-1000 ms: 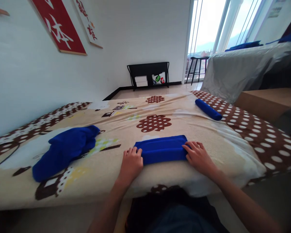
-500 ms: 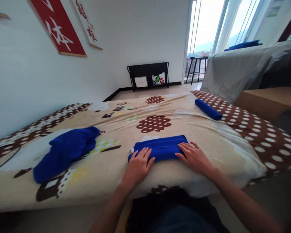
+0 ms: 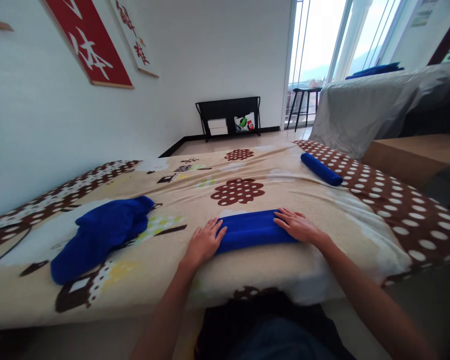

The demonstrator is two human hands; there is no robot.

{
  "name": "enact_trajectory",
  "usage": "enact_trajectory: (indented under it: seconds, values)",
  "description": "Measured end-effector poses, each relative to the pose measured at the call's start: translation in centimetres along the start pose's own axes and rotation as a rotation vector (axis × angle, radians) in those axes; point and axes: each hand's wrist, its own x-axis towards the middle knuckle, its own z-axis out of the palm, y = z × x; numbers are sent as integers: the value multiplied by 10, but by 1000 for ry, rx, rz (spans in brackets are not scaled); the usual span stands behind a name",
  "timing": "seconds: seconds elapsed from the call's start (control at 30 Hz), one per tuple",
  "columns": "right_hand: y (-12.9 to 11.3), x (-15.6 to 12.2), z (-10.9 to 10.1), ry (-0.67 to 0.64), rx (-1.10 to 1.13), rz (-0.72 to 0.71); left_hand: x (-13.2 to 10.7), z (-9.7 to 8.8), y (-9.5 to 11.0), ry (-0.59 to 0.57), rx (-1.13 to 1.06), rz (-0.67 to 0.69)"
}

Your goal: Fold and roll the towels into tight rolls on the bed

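A folded blue towel (image 3: pixel 253 231) lies as a flat strip near the front edge of the bed blanket (image 3: pixel 165 270). My left hand (image 3: pixel 205 240) rests over its left end, fingers stretched out with the tips on the cloth. Across the right end lies my right hand (image 3: pixel 294 225), fingers extended and pressing flat on the towel. Far to the left sits a crumpled blue towel (image 3: pixel 105 232), untouched. A rolled blue towel (image 3: pixel 321 169) is beyond my right hand, near the polka-dot border.
A cardboard box (image 3: pixel 405 155) and plastic-covered furniture (image 3: pixel 360 110) with blue cloth on top (image 3: pixel 375 71) stand on the right. Against the far wall is a black shelf (image 3: pixel 228 107). A black stool (image 3: pixel 305 95) stands by the window.
My left hand has moved from the towel's front face out to its left end. My right hand has shifted slightly up toward the towel's far edge.
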Motion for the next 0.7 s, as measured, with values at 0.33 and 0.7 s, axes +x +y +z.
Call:
enact_trajectory:
  seconds: [0.33, 0.7]
  values:
    - [4, -74, -4, 211, 90, -319, -71, 0, -8, 302, 36, 356]
    - [-6, -3, -8, 254, -5, -96, 7, -15, 5, 281, 70, 160]
